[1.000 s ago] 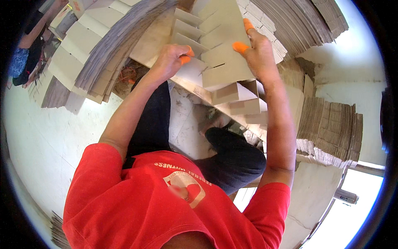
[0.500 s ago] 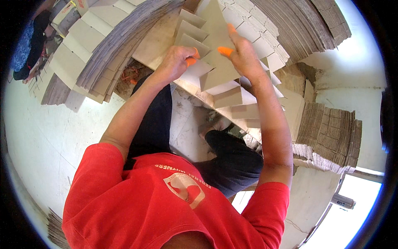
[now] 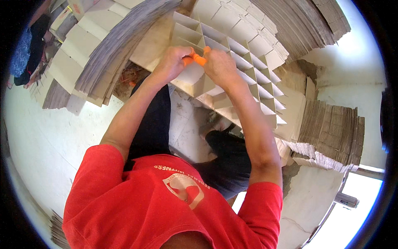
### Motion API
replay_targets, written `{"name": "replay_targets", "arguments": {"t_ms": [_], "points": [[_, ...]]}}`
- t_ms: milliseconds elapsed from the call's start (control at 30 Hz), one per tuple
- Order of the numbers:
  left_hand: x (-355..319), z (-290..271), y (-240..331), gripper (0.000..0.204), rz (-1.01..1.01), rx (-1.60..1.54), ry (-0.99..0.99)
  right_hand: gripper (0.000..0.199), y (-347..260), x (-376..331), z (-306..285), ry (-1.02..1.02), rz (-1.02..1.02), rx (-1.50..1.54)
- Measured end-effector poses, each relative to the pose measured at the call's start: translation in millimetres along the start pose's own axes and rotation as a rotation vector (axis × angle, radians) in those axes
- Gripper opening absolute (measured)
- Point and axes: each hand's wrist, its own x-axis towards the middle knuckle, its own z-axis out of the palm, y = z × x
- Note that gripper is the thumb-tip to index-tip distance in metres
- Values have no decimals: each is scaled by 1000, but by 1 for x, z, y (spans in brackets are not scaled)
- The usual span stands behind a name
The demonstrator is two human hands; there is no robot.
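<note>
A cardboard divider grid (image 3: 237, 46), made of crossing upright strips, stands on a board in front of me. Orange covers sit on the fingertips of both hands. My left hand (image 3: 173, 64) is closed in a pinch at the grid's near left part. Right beside it, my right hand (image 3: 222, 68) pinches the top of the strips, its fingertips almost meeting those of the left. Open square cells spread out beyond and to the right of my right hand. My fingers hide the exact spot they grip.
The wooden board (image 3: 154, 43) lies under the grid. Flat cardboard stacks stand at the left (image 3: 120, 37), behind the grid (image 3: 244, 29), at the far right (image 3: 304, 20) and at the right (image 3: 329, 128). Blue patterned cloth (image 3: 21, 52) shows at the far left.
A broad cardboard strip that leaned flat across the grid now stands upright in it, with the cells open. My right hand has closed and moved left and nearer, beside my left hand.
</note>
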Motion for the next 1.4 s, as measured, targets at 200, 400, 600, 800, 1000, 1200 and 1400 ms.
{"name": "replay_targets", "arguments": {"t_ms": [200, 400, 600, 800, 1000, 1200, 1400], "points": [[-1, -5, 3, 34, 19, 133, -31, 53, 26, -3, -20, 61, 36, 184], [9, 10, 35, 67, 404, 398, -95, 60, 147, -50, -14, 532, 473, -185], [64, 39, 16, 81, 403, 495, -262, 61, 133, -90, 1, 88, 272, 318], [103, 56, -5, 48, 458, 467, -580, 32, 122, -98, 33, 70, 154, 54], [96, 32, 18, 25, 363, 361, -598, 38, 112, -126, -26, 292, 193, 212], [59, -31, 84, 24, 396, 281, -26, 26, 181, -246, -119, 1589, 543, -386], [63, -102, 150, 28, 596, 750, 468, 79, 286, -282, -14, 668, 1235, -358]]}}
